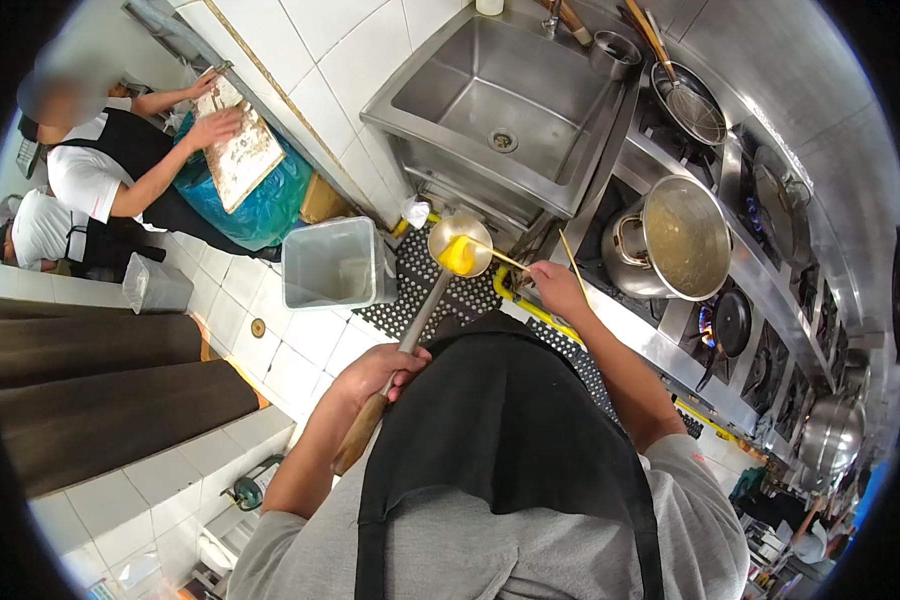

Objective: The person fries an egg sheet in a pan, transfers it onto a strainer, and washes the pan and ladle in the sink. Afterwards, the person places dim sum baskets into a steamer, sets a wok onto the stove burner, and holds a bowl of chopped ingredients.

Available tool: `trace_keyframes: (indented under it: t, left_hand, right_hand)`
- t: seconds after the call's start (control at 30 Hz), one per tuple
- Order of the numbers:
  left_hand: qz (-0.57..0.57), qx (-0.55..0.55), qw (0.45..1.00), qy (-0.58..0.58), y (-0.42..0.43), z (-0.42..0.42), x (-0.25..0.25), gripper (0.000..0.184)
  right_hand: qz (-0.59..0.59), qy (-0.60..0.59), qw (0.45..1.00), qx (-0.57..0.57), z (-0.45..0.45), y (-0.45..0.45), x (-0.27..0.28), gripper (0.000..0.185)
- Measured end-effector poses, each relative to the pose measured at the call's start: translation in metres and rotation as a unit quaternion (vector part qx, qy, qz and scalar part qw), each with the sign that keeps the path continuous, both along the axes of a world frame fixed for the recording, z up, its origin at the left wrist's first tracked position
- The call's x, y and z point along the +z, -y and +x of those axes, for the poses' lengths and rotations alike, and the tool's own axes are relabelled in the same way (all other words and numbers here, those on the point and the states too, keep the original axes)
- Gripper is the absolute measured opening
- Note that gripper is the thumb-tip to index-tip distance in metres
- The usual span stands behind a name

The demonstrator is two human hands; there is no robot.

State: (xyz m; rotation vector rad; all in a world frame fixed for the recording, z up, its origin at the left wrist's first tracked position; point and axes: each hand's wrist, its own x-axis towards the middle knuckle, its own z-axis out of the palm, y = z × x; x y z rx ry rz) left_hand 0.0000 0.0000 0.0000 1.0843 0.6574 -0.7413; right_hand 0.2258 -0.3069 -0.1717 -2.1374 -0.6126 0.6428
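One ladle [425, 320], two thin sticks and two bare hands occupy the centre of the view. The ladle is held in the air above the dotted black mat [480, 298], between the sink [470, 90] and the wearer's black apron [500, 420]. Its long axis runs obliquely: the bowl points forward, away from the body and slightly to the right, while the wooden handle [360, 434] slants back toward the left forearm. The left hand [382, 372] is closed around it near the junction of metal shaft and wood. In the bowl lies one yellow mass [459, 255].

The right hand [558, 288] has its fingers pinched on the first stick [502, 258], whose far end reaches into the bowl, pointing left. The second stick [572, 256] slants upward just beside that hand; whether the fingers grip it cannot be told.

To the right, one large pot [635, 283] stands tilted in appearance on the stove, with one small black pan [734, 322] near it and one flame [708, 322] at the pan's edge. To the left are two translucent bins [378, 262] and two other people [80, 170], the nearer with both hands on one stained board [235, 150]
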Motion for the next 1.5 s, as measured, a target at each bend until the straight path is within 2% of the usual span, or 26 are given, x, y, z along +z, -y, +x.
trace_keyframes:
  t: [0.07, 0.17, 0.2, 0.3, 0.33, 0.43, 0.47, 0.57, 0.6, 0.63, 0.7, 0.77, 0.83, 0.87, 0.93, 1.0, 1.07, 1.1, 1.13, 1.17, 1.2, 1.3, 1.37, 1.43, 1.47, 1.5]
  left_hand:
    - [0.000, 0.000, 1.000, -0.002, 0.000, 0.000, 0.000, 0.026]
    - [0.014, 0.010, 1.000, 0.000, -0.004, -0.002, 0.001, 0.028]
    - [0.016, 0.013, 1.000, 0.003, -0.003, 0.003, 0.001, 0.028]
    - [0.018, 0.019, 1.000, -0.010, -0.001, -0.001, 0.006, 0.027]
    - [0.017, 0.019, 1.000, -0.011, -0.002, -0.003, 0.005, 0.027]
    - [0.008, 0.024, 1.000, -0.018, 0.001, -0.005, 0.003, 0.026]
    - [0.006, 0.025, 0.999, -0.021, 0.000, -0.005, 0.003, 0.025]
    - [0.017, 0.028, 0.999, -0.035, 0.001, -0.005, 0.008, 0.025]
    - [0.014, 0.030, 0.999, -0.034, 0.002, -0.005, 0.006, 0.025]
    - [0.011, 0.031, 0.999, -0.034, 0.002, -0.006, 0.005, 0.025]
    - [0.015, 0.031, 0.999, -0.034, 0.000, -0.005, 0.007, 0.026]
    - [0.018, 0.027, 0.999, -0.037, 0.001, -0.006, 0.012, 0.026]
    - [0.015, 0.025, 0.999, -0.033, 0.000, -0.007, 0.006, 0.026]
    - [0.013, 0.024, 0.999, -0.030, -0.001, -0.006, 0.005, 0.026]
    - [0.023, 0.023, 0.999, -0.026, 0.000, -0.005, 0.005, 0.027]
    - [0.026, 0.019, 0.999, -0.026, 0.001, -0.007, 0.004, 0.027]
    - [0.024, 0.015, 0.999, -0.022, -0.002, -0.007, 0.001, 0.028]
    - [0.027, 0.013, 0.999, -0.021, -0.001, -0.004, 0.004, 0.028]
    - [0.028, 0.011, 0.999, -0.020, 0.001, -0.003, 0.009, 0.028]
    - [0.030, 0.009, 0.999, -0.021, 0.002, -0.003, 0.012, 0.028]
    - [0.026, 0.011, 0.999, -0.022, 0.002, -0.004, 0.010, 0.028]
    - [0.023, 0.017, 0.999, -0.021, 0.000, -0.005, 0.004, 0.028]
    - [0.031, 0.014, 0.999, -0.025, 0.002, -0.005, 0.005, 0.028]
    - [0.035, 0.007, 0.999, -0.025, 0.001, -0.005, 0.006, 0.028]
    - [0.036, 0.004, 0.999, -0.023, 0.001, -0.004, 0.007, 0.028]
    - [0.033, 0.007, 0.999, -0.027, 0.001, -0.003, 0.007, 0.029]
  right_hand:
    - [-0.028, 0.064, 0.994, 0.079, 0.002, 0.002, -0.014, 0.033]
    - [0.034, -0.081, 0.994, -0.067, -0.007, -0.015, 0.016, 0.032]
    - [0.040, 0.044, 0.995, -0.086, -0.003, -0.022, 0.013, 0.032]
    - [0.032, -0.273, 0.960, -0.062, -0.010, -0.016, 0.022, 0.028]
    - [0.053, -0.264, 0.960, -0.079, -0.011, -0.018, 0.028, 0.027]
    - [0.091, 0.067, 0.993, -0.024, -0.015, -0.027, 0.010, 0.027]
    - [0.020, -0.281, 0.957, -0.075, -0.014, -0.015, 0.017, 0.027]
    - [0.057, -0.099, 0.988, -0.105, -0.016, -0.020, 0.007, 0.027]
    - [0.083, 0.065, 0.993, -0.055, -0.015, -0.027, 0.001, 0.026]
    - [0.087, -0.081, 0.989, -0.087, -0.015, -0.023, -0.001, 0.025]
    - [0.092, -0.365, 0.915, -0.144, -0.013, -0.021, 0.012, 0.024]
    - [0.056, -0.212, 0.973, -0.066, -0.014, -0.019, 0.003, 0.021]
    - [0.074, -0.422, 0.901, -0.068, -0.013, -0.020, 0.021, 0.021]
    - [0.093, -0.432, 0.892, -0.098, -0.013, -0.021, 0.020, 0.022]
    - [0.092, -0.090, 0.991, -0.024, -0.003, -0.013, -0.044, 0.023]
    - [0.093, -0.096, 0.991, -0.023, -0.004, -0.011, -0.049, 0.024]
    - [0.101, -0.441, 0.887, -0.089, -0.007, -0.018, 0.011, 0.025]
    - [0.136, -0.215, 0.967, -0.035, -0.003, -0.017, -0.009, 0.024]
    - [0.161, 0.024, 0.986, 0.021, -0.003, -0.026, -0.012, 0.024]
    - [0.099, -0.159, 0.982, -0.015, -0.004, -0.018, -0.010, 0.022]
    - [0.019, -0.318, 0.945, -0.069, -0.011, -0.023, 0.032, 0.022]
    - [0.140, -0.430, 0.877, -0.164, -0.011, -0.021, 0.015, 0.020]
    - [0.034, -0.273, 0.959, -0.069, -0.010, -0.018, 0.000, 0.019]
    - [0.106, -0.501, 0.855, -0.078, -0.010, -0.017, 0.019, 0.019]
    - [0.124, -0.466, 0.869, -0.109, -0.012, -0.017, 0.014, 0.021]
    - [0.118, -0.311, 0.941, -0.065, -0.009, -0.015, -0.012, 0.021]
